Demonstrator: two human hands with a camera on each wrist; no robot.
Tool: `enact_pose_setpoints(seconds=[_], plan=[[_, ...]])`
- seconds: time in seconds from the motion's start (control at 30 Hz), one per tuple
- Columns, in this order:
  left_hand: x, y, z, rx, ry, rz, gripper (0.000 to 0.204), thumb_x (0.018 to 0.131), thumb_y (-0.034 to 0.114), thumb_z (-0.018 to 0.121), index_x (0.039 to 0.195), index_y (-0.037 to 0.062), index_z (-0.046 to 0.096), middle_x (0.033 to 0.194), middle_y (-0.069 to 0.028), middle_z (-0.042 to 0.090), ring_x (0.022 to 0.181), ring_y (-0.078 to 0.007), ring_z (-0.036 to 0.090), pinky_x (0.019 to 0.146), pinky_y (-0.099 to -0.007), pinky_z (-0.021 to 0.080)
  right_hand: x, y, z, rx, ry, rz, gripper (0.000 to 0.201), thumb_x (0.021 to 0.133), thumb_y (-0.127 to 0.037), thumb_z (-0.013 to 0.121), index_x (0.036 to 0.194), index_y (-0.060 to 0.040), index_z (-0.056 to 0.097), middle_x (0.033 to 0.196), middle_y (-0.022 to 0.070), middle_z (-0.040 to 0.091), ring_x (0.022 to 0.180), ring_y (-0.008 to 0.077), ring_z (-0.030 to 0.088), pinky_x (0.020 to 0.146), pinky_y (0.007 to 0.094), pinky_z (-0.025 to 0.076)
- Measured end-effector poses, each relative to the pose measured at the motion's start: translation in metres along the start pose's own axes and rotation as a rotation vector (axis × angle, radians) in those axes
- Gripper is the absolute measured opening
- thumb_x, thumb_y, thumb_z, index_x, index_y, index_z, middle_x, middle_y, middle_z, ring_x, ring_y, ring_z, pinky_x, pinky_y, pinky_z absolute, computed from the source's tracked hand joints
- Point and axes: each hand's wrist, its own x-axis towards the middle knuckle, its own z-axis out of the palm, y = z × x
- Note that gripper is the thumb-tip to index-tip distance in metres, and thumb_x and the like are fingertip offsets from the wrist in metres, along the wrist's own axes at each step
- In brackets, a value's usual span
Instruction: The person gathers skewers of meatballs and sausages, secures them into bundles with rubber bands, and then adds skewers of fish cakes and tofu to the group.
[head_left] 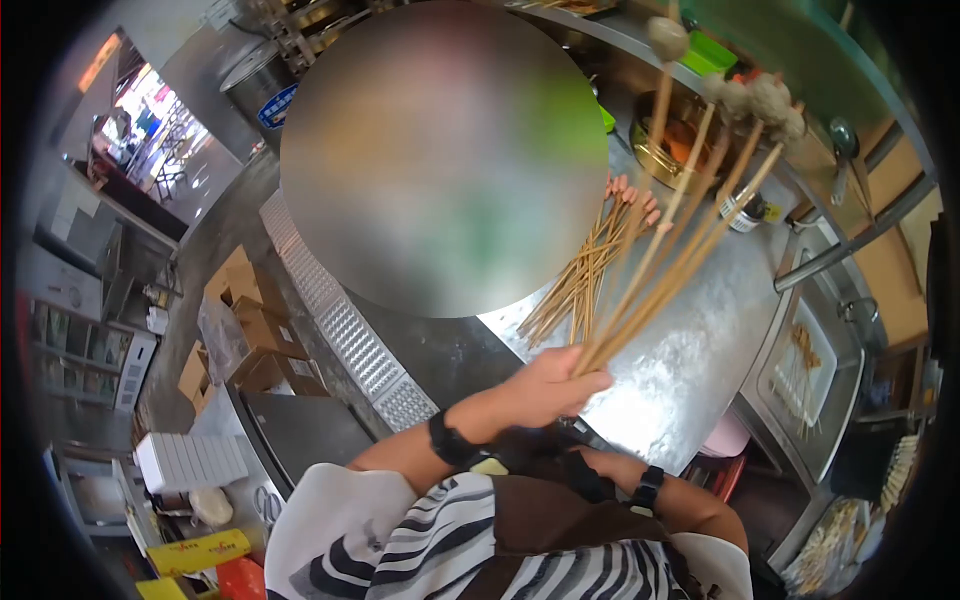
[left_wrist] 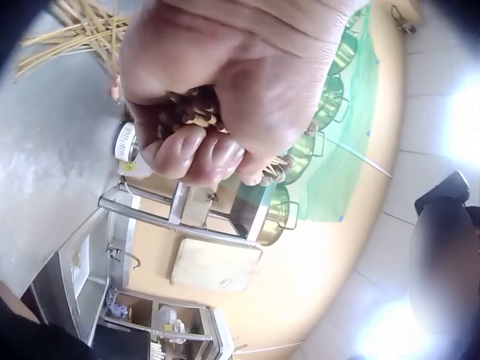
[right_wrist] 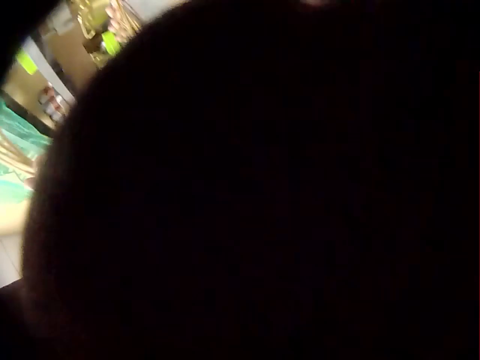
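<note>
My left hand (head_left: 555,385) grips the lower ends of a bunch of wooden skewers (head_left: 655,270), held up over the metal counter. Greyish meatballs (head_left: 765,98) are stuck on the far tips. The left wrist view shows the fingers (left_wrist: 184,154) curled tightly round the bundle, with the stick ends showing in the fist. Of my right arm the head view gives the forearm (head_left: 695,505) with its watch; the hand is hidden at my front, and the right wrist view is almost wholly black. Ahead, another person's fingers (head_left: 632,195) touch a heap of bare skewers (head_left: 585,270) on the counter.
Beyond the steel counter (head_left: 660,400) stand a gold-coloured pot (head_left: 665,150) and a small labelled jar (head_left: 745,210). A sink (head_left: 810,370) with a white tray inside lies to the right. Cardboard boxes (head_left: 265,330) stand to the left. A blurred disc covers the middle.
</note>
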Motion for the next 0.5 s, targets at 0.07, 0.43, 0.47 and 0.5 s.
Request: enact_pose_setpoints(seconds=[0.07, 0.43, 0.47, 0.5], plan=[[-0.026, 0.003, -0.008, 0.123, 0.113, 0.042, 0.018, 0.090, 0.021, 0.056, 0.092, 0.0043, 0.049, 0.061, 0.0032, 0.044, 0.049, -0.0051, 0.040, 0.043, -0.0220, 0.033, -0.029, 0.021, -0.020, -0.120, -0.034, 0.030, 0.037, 0.091, -0.025, 0.043, 0.111, 0.0026, 0.056, 0.105, 0.0211, 0.060, 0.100, 0.0283, 0.058, 0.086, 0.0363, 0.044], [-0.076, 0.035, -0.088, -0.081, 0.473, 0.168, 0.024, 0.090, 0.025, 0.057, 0.085, 0.0057, 0.044, 0.057, 0.0035, 0.031, 0.042, -0.0059, 0.027, 0.037, -0.0221, 0.022, 0.030, 0.129, -0.016, -0.527, -0.021, -0.024, 0.028, 0.089, -0.021, 0.047, 0.102, -0.0009, 0.061, 0.098, 0.0208, 0.061, 0.090, 0.0314, 0.058, 0.080, 0.0384, 0.044], [-0.072, 0.038, -0.107, -0.081, 0.431, 0.139, 0.024, 0.090, 0.025, 0.057, 0.085, 0.0057, 0.044, 0.057, 0.0035, 0.031, 0.042, -0.0059, 0.027, 0.037, -0.0221, 0.022, 0.055, 0.117, -0.009, -0.539, 0.019, -0.010, 0.027, 0.089, -0.021, 0.047, 0.101, -0.0012, 0.061, 0.097, 0.0207, 0.061, 0.090, 0.0317, 0.058, 0.080, 0.0386, 0.044], [-0.068, 0.042, -0.128, -0.140, 0.396, 0.179, 0.022, 0.091, 0.024, 0.055, 0.087, 0.0054, 0.044, 0.058, 0.0025, 0.032, 0.043, -0.0062, 0.028, 0.038, -0.0220, 0.025, 0.079, 0.104, -0.006, -0.544, 0.063, 0.006, 0.026, 0.089, -0.021, 0.048, 0.100, -0.0016, 0.061, 0.096, 0.0207, 0.061, 0.089, 0.0320, 0.058, 0.079, 0.0388, 0.044]])
